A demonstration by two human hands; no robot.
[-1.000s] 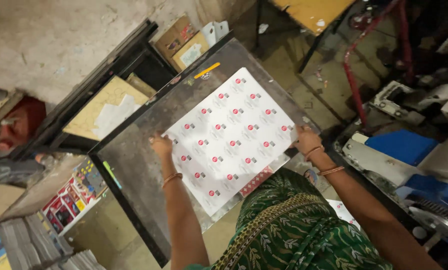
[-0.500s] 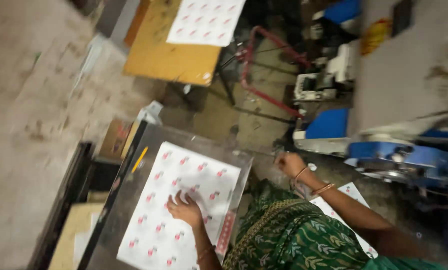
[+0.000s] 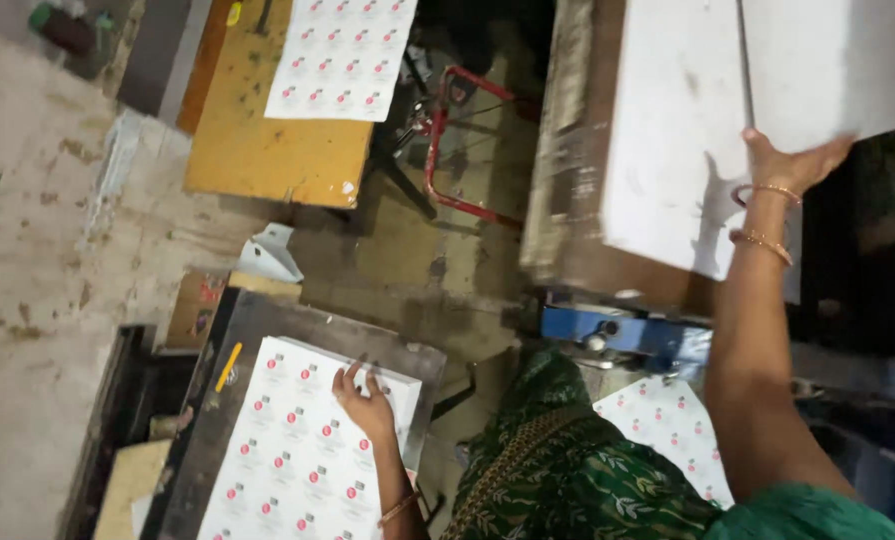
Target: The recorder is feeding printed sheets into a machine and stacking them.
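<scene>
My left hand [image 3: 365, 403] lies flat, fingers spread, on a stack of white sheets printed with small red marks [image 3: 292, 450]. That stack rests on a dark metal table [image 3: 277, 325]. My right hand [image 3: 789, 165] is raised up to the right and grips the lower edge of a blank white sheet [image 3: 817, 70], which lies over another blank white sheet [image 3: 672, 140] on a brown machine bed [image 3: 567, 220]. Bangles circle both wrists. A green patterned garment [image 3: 577, 480] fills the bottom middle.
A yellow wooden table [image 3: 267, 150] at top holds another printed sheet [image 3: 342, 55]. A red metal frame [image 3: 457, 150] stands beside it. A blue machine part [image 3: 617, 335] sits below the bed, with a printed sheet [image 3: 667, 430] under my right arm. A yellow pen [image 3: 228, 366] lies on the dark table.
My right hand has risen from near the dark table up to the blank sheet on the machine bed. The view has swung right. My left hand stays on the printed stack.
</scene>
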